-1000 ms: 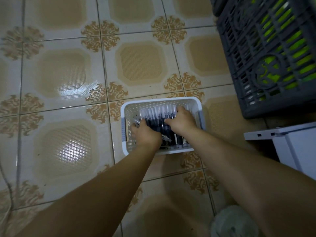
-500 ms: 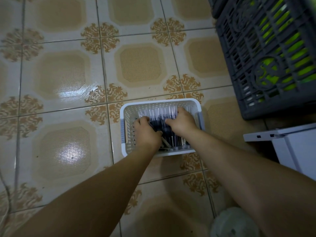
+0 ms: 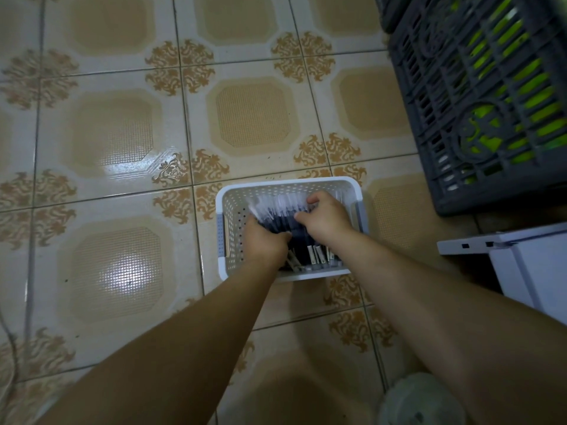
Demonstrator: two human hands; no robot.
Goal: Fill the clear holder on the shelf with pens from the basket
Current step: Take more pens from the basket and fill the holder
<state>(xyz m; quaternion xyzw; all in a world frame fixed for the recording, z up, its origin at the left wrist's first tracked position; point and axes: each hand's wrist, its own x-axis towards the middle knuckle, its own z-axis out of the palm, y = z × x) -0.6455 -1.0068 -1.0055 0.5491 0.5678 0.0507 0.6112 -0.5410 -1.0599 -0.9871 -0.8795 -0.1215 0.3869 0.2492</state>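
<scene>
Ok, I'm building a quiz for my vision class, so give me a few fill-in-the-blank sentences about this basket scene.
1. The white basket of pens stands on a ____ floor.
2. The left hand and the right hand are inside the basket, and both grip ____.
3. Through the slats of the dark grey crate show bright ____ things.
Missing words: tiled; pens; green.

- We note the floor (image 3: 116,271): glossy glazed tile, with grid-textured centres.
- The basket (image 3: 291,180): white perforated plastic, matt.
- The pens (image 3: 276,210): clear, smooth plastic over dark barrels.
- The crate (image 3: 460,185): dark grey slatted plastic, matt.
</scene>
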